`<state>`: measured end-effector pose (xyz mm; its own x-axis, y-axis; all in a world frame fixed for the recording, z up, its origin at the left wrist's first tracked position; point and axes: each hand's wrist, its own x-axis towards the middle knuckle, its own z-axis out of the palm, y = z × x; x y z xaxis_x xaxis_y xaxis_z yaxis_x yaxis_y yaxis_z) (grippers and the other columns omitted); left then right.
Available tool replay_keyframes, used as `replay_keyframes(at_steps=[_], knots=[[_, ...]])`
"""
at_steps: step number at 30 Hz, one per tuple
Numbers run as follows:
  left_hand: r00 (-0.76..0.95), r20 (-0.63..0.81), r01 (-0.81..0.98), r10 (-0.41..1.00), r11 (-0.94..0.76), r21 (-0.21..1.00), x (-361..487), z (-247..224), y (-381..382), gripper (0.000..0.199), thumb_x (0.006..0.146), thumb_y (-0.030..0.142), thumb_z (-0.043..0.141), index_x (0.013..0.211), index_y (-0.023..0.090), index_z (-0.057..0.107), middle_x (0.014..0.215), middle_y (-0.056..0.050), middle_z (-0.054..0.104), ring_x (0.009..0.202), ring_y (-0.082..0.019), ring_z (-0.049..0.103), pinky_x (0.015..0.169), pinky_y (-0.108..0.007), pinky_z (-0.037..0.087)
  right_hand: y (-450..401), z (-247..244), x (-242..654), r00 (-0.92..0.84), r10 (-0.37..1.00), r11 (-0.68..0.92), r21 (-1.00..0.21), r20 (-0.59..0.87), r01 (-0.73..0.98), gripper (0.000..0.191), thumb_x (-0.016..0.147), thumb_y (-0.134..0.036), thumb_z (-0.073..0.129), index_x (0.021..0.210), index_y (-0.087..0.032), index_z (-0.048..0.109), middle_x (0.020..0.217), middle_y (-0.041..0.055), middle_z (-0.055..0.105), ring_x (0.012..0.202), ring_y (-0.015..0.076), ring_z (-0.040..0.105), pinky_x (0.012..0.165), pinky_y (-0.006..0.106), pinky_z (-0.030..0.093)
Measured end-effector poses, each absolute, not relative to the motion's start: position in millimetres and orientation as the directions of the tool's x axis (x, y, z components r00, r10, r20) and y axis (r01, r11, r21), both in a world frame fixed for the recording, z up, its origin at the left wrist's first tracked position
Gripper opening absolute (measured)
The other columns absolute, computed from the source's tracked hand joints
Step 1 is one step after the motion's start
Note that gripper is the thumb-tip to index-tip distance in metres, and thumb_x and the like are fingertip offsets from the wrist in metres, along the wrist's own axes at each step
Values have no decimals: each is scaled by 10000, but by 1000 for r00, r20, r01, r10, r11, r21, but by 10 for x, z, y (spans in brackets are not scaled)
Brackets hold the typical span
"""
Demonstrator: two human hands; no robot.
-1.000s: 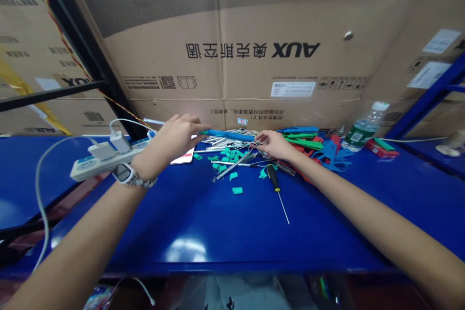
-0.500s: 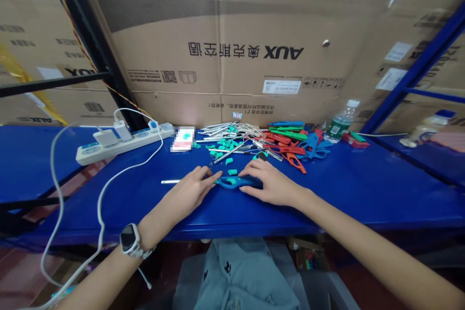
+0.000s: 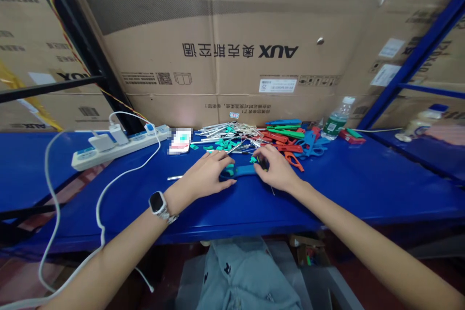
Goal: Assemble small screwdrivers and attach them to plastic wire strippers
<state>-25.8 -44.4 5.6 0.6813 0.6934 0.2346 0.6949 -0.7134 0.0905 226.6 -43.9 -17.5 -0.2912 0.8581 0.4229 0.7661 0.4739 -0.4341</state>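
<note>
A blue plastic handle shell (image 3: 246, 170), like that of a long-nosed lighter, lies on the blue table between my hands, its looped end to the left. Curled around that looped end, my left hand (image 3: 207, 174) has thumb and fingers on either side of it, with teal bits showing in the loop. My right hand (image 3: 278, 168) is closed at the other end, with a small dark part (image 3: 263, 162) among its fingers; their grip is partly hidden. From under my left hand sticks a thin metal tube (image 3: 175, 178). Beyond lie teal plastic pieces (image 3: 225, 145).
Metal rods (image 3: 214, 131) and red handles (image 3: 286, 147) form a pile at the back, with blue handles (image 3: 314, 145) beside it. A water bottle (image 3: 336, 121) stands right of them. On the left are a power strip (image 3: 119, 147) and a white cable (image 3: 100, 208).
My left hand has shifted right onto the looped end of the blue handle. My right hand has moved slightly right and up, and the dark part now shows among its fingers.
</note>
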Motion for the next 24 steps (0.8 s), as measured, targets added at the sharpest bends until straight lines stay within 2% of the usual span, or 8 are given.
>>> replay_keyframes(at_steps=[2, 5, 7, 10, 15, 18, 20, 24], knots=[[732, 194, 662, 653, -749, 27, -88, 80, -382, 364, 940, 403, 693, 1219, 170, 672, 1218, -133, 665, 1137, -326, 641, 1008, -503, 510, -473, -147, 2347, -135, 929, 289, -450, 344, 845, 130, 901, -304, 651, 989, -209, 637, 931, 65, 679, 842, 233, 645, 727, 341, 467], [769, 158, 635, 619, -769, -76, 103, 41, -308, 261, 949, 293, 660, 1159, 141, 690, 1160, -146, 679, 1096, -322, 653, 981, -479, 520, -501, -133, 2421, -18, 982, 93, -401, 185, 912, 216, 902, -428, 670, 857, -223, 623, 749, 46, 677, 728, 236, 642, 629, 321, 387], [779, 172, 623, 603, -774, -110, 149, -9, -276, 221, 948, 252, 641, 1126, 136, 700, 1110, -142, 686, 1057, -310, 657, 957, -462, 527, -497, -130, 2428, -16, 991, 65, -376, 131, 924, 264, 899, -447, 674, 763, -226, 623, 726, 61, 692, 739, 249, 661, 622, 319, 371], [800, 210, 588, 562, -804, -86, 99, -75, -254, 206, 984, 266, 599, 1104, 147, 716, 1040, -121, 694, 987, -279, 659, 930, -441, 535, -466, -114, 2412, -32, 993, 73, -373, 116, 925, 258, 877, -389, 684, 683, -227, 633, 761, 78, 728, 771, 258, 688, 627, 319, 378], [792, 293, 561, 536, -828, -2, -54, -116, -274, 327, 1059, 369, 532, 1270, 165, 676, 1072, -109, 719, 1006, -254, 664, 962, -425, 528, -415, -70, 2379, -32, 995, 67, -373, 99, 926, 167, 816, -369, 708, 717, -237, 684, 804, 72, 751, 795, 268, 692, 620, 323, 381], [779, 318, 571, 540, -821, -3, -77, -133, -278, 331, 1086, 371, 471, 1279, 192, 671, 1093, -99, 723, 1029, -248, 662, 970, -425, 518, -397, -33, 2355, -23, 997, 53, -392, 80, 919, 204, 765, -386, 748, 670, -233, 651, 727, 61, 723, 716, 246, 663, 579, 312, 362], [779, 318, 573, 540, -819, -13, -72, -147, -274, 342, 1100, 344, 424, 1248, 186, 690, 1077, -97, 714, 1018, -245, 655, 960, -427, 517, -375, 0, 2347, 9, 998, 24, -463, 69, 886, 268, 741, -391, 759, 608, -227, 594, 637, 44, 676, 633, 214, 619, 552, 302, 350], [767, 295, 603, 571, -797, -25, -46, -161, -283, 359, 1098, 296, 401, 1168, 165, 728, 1078, -114, 682, 1012, -261, 637, 888, -419, 520, -252, 63, 2324, -9, 994, 92, -773, 111, 628, 261, 742, -346, 701, 605, -226, 513, 534, -7, 580, 511, 139, 501, 524, 272, 351]])
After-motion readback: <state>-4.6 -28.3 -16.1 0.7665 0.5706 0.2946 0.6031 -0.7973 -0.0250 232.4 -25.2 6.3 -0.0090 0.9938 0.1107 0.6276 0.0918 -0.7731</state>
